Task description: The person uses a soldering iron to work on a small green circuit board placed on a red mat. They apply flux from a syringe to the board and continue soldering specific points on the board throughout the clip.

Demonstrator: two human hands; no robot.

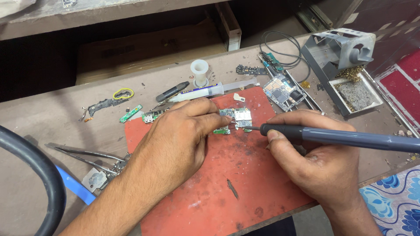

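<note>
My left hand reaches in from seven o'clock, fingertips pinched on the small circuit board; my right hand comes from five o'clock, fist closed around the soldering iron, its tip touching the board's right edge. The board sits at the red mat's twelve o'clock edge, between both hands, with bare mat toward six o'clock and the syringe just beyond.

Open red mat lies bare toward the near edge — room to pass there. Beyond the small circuit board, the way is crowded: a syringe, a white spool, a larger board and the soldering stand at the far right. Tweezers block the left — scattered parts beside them.
</note>
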